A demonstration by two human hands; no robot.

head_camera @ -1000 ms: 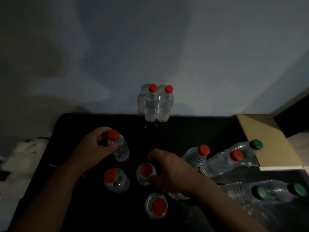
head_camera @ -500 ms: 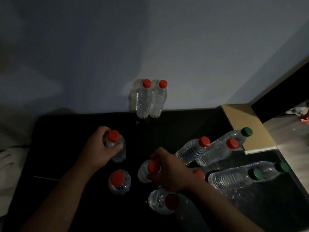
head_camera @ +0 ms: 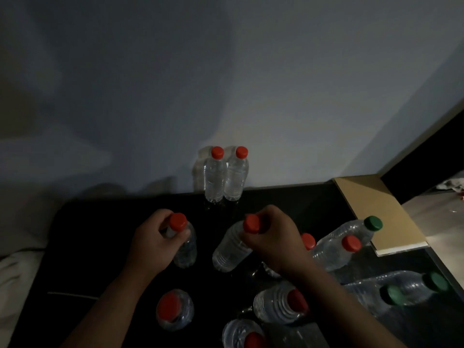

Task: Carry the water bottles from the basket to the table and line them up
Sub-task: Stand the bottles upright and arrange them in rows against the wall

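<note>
My left hand [head_camera: 154, 243] is closed around the neck of a clear red-capped bottle [head_camera: 187, 249] standing on the black table [head_camera: 95, 247]. My right hand [head_camera: 272, 237] grips another red-capped bottle [head_camera: 229, 249] by its cap end; that bottle hangs tilted, base toward the lower left. Two red-capped bottles [head_camera: 223, 175] stand side by side at the table's far edge against the wall. Several more red-capped bottles [head_camera: 174, 310] stand or lie near the front. No basket is in view.
Green-capped bottles [head_camera: 351, 233] and red-capped ones lie on their sides at the right. A tan cardboard flap [head_camera: 376, 209] overhangs the table's right rear corner. The grey wall [head_camera: 226, 84] rises behind the table. Pale cloth [head_camera: 17, 272] lies off the left edge.
My right hand has lifted its bottle up and away from the front cluster, tilting it. My left hand keeps hold of its upright bottle. The camera has tilted slightly.
</note>
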